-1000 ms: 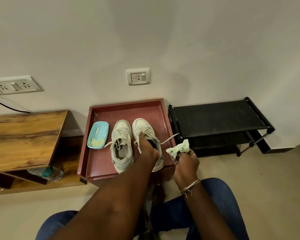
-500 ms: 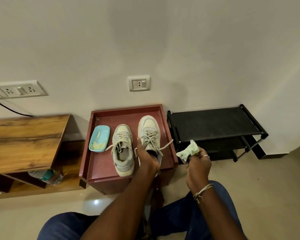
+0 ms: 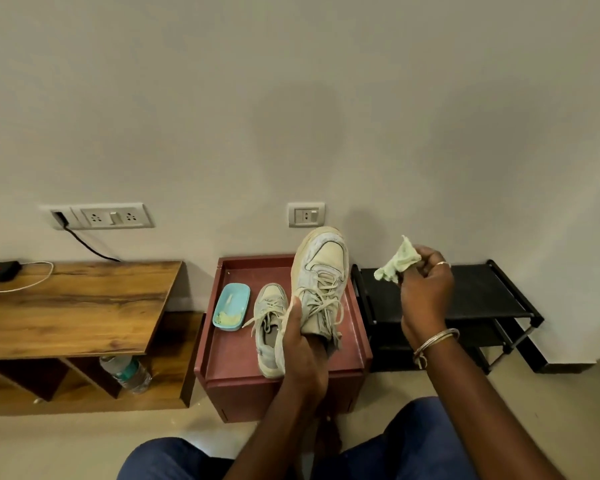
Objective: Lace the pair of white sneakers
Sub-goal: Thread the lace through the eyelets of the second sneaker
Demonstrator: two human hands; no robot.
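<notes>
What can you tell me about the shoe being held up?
The raised sneaker is off-white, of what looks like leather and fabric, scuffed grey in places, with a thick pale sole. Its cream laces are threaded but hang loose. It is tilted steeply, toe uppermost, above the red stand. The left hand grips it at the heel opening. The right hand and its green cloth are apart from it.
</notes>
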